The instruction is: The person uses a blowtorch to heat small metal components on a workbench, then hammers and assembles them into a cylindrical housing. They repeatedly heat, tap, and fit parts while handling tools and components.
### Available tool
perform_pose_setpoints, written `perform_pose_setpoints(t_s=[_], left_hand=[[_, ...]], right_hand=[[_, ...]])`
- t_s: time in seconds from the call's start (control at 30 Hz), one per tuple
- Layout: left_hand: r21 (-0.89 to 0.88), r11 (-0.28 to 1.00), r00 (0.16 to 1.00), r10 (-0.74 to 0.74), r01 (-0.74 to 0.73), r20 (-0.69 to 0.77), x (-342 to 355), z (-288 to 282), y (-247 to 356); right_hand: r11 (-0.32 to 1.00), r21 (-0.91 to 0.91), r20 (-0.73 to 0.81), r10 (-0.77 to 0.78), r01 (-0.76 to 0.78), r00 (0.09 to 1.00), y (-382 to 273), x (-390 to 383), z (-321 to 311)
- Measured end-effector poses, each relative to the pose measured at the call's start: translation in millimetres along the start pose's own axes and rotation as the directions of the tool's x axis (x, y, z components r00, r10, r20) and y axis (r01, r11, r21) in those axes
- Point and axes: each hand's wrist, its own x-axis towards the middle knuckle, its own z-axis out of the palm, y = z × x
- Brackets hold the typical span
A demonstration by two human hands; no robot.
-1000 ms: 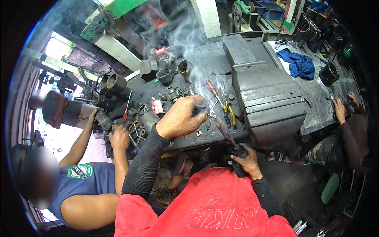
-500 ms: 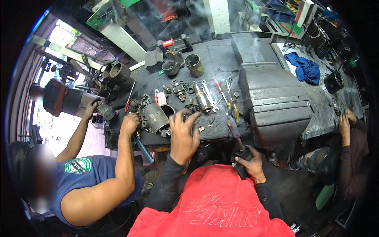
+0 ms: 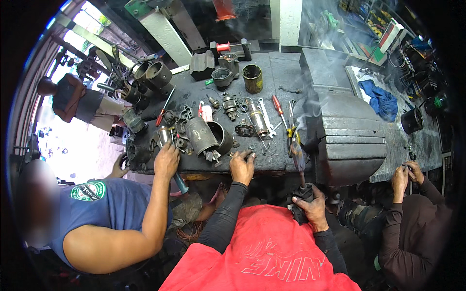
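My right hand (image 3: 313, 208) is closed around the dark, cloth-wrapped handle of what looks like a large soldering iron (image 3: 297, 154). Its shaft points away from me, and the dark wedge-shaped head is over the bench's front edge, with smoke about it. My left hand (image 3: 242, 167) rests at the bench's front edge, fingers bent and fingertips apart, with nothing visible in them. Left of that hand lie two metal cylinder housings (image 3: 201, 137). Beyond it are an armature (image 3: 257, 120), a geared shaft part (image 3: 229, 105), wrenches (image 3: 264, 114) and a red-handled screwdriver (image 3: 278, 105).
A large vise (image 3: 347, 138) stands right of the iron. Pliers (image 3: 291, 119) lie just beyond its head. Farther back is a yellowish can (image 3: 252, 80). At left, a co-worker's hand (image 3: 166, 160) grips a hammer (image 3: 180, 182); another co-worker's hands (image 3: 407, 177) work at right.
My left hand has come down from above the bench to its front edge, its fingers bending. My right hand keeps hold of the iron. The view has shifted; the left co-worker's other arm has lowered.
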Motion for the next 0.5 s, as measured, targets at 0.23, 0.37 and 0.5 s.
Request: perform_pose_setpoints(t_s=[0.23, 0.37, 0.5], left_hand=[[-0.497, 0.844, 0.979, -0.16, 0.204, 0.129, -40.6, -49.2, 74.0], [-0.482, 0.876, 0.997, 0.005, 0.032, 0.076, -27.0, -99.1, 130.6], [-0.313, 0.912, 0.964, 0.262, -0.264, -0.048, -1.3, -133.0, 168.8]], right_hand=[[0.988, -0.139, -0.021, -0.064, 0.061, 0.998, -1.7, 0.7, 2.3], [0.999, -0.036, 0.002, -0.032, 0.032, 0.999, 6.8, 2.6, 5.3], [0.992, -0.061, 0.059, -0.105, 0.108, 0.993, 14.2, 11.2, 7.9]])
